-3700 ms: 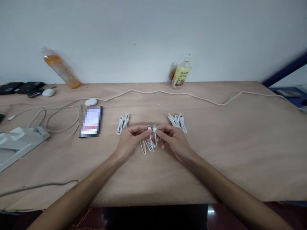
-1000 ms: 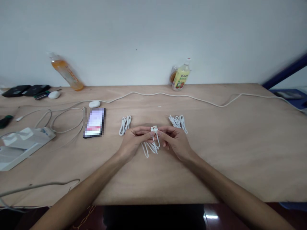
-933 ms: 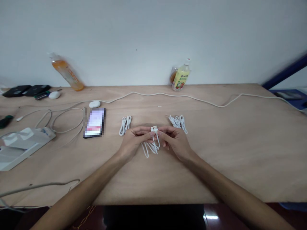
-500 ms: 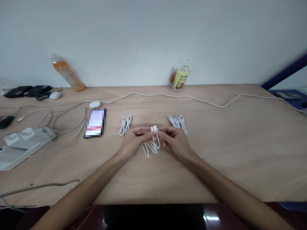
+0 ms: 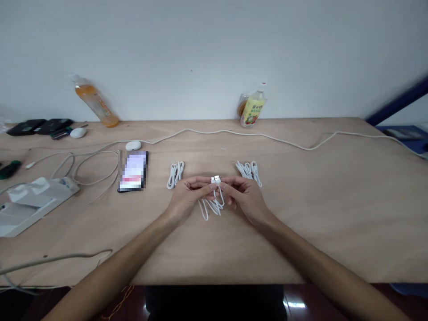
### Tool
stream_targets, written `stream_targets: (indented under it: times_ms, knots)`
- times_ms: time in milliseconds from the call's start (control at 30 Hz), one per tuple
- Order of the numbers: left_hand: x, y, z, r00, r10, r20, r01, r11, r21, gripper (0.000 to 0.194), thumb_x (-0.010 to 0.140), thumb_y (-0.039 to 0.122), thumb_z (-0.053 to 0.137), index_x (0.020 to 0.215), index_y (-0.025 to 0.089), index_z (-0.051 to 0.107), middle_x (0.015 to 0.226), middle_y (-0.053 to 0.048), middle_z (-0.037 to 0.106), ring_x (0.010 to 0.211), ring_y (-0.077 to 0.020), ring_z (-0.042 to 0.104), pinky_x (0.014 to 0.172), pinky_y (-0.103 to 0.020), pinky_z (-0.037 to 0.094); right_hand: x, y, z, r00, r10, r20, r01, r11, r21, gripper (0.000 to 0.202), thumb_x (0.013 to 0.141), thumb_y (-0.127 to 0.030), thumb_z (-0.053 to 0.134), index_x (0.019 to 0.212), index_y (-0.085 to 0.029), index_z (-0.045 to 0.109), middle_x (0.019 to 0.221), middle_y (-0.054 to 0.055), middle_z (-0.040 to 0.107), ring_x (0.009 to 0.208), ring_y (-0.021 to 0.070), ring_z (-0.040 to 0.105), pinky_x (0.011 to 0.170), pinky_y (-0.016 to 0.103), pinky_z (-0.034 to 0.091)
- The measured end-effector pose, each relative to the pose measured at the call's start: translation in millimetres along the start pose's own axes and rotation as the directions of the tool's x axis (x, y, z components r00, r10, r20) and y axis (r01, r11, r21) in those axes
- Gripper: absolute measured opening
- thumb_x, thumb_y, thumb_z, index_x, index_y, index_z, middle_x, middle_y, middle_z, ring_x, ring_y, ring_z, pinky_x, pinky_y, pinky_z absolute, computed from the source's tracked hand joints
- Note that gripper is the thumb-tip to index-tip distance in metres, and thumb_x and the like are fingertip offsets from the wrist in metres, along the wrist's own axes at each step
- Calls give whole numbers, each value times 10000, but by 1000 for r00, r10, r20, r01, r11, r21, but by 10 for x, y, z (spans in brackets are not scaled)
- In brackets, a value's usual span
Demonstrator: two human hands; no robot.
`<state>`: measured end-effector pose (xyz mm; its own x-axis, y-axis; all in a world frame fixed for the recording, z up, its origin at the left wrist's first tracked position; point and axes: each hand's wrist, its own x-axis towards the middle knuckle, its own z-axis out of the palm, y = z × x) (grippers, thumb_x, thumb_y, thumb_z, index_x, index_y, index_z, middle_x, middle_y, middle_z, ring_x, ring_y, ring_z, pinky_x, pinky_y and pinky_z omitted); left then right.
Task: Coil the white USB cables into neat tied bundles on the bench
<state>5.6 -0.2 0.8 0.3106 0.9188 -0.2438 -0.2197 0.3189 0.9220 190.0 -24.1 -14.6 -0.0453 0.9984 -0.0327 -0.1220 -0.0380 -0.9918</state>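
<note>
Between my two hands a white USB cable (image 5: 204,210) hangs in loose loops, its two plugs (image 5: 216,179) held side by side at the fingertips. My left hand (image 5: 192,194) pinches the cable at the left plug, thumb on top. From the other side, my right hand (image 5: 243,194) pinches it at the right plug, whose metal USB end faces away from me. A bundled white cable (image 5: 175,174) lies just beyond my left hand. More bundled white cables (image 5: 249,171) rest beyond my right hand.
A phone (image 5: 133,171) and a white earbud case (image 5: 133,145) lie on the left. Farther left stands a power strip (image 5: 43,218) with adapters. An orange drink bottle (image 5: 96,104) and a yellow-labelled bottle (image 5: 253,107) lean on the wall. A long white cord (image 5: 227,131) crosses the table (image 5: 334,200).
Both hands keep their grip on the cable, and the plugs have tilted very slightly. The whole view has shifted a touch; nothing else differs visibly.
</note>
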Motion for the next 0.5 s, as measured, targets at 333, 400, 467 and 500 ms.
stream_targets:
  times_ms: [333, 400, 467, 500]
  knots:
    - [-1, 0, 1, 1000, 11, 2, -11, 1000, 14, 433, 632, 423, 1020, 912, 158, 823, 797, -53, 828, 708, -188, 776, 774, -348, 677, -1, -1, 1, 1000, -2, -6, 2, 1000, 7, 336, 796, -510, 865, 920, -198, 838, 573, -30, 638, 448, 101, 478, 406, 235, 368]
    - [-4, 0, 6, 1000, 11, -5, -11, 1000, 6, 427, 627, 419, 1024, 903, 160, 825, 804, -53, 831, 707, -183, 775, 763, -335, 675, -1, -6, 3, 1000, 1, -6, -1, 1000, 12, 340, 792, -517, 870, 910, -201, 835, 578, -28, 643, 450, 103, 482, 410, 237, 374]
    - [-6, -2, 7, 1000, 6, -6, -6, 1000, -1, 430, 619, 413, 1027, 904, 161, 827, 819, -56, 837, 713, -185, 778, 758, -331, 672, 1, -5, 4, 1000, 5, -8, -5, 1000, 18, 345, 784, -526, 876, 896, -202, 832, 582, -24, 652, 452, 103, 484, 410, 237, 378]
    - [-5, -3, 6, 1000, 6, -6, -6, 1000, -2, 433, 615, 411, 1028, 906, 160, 828, 824, -59, 839, 717, -189, 782, 758, -334, 671, 3, -3, 5, 1000, 5, -10, -5, 1000, 23, 349, 781, -530, 878, 893, -203, 832, 583, -23, 655, 450, 103, 482, 408, 236, 378]
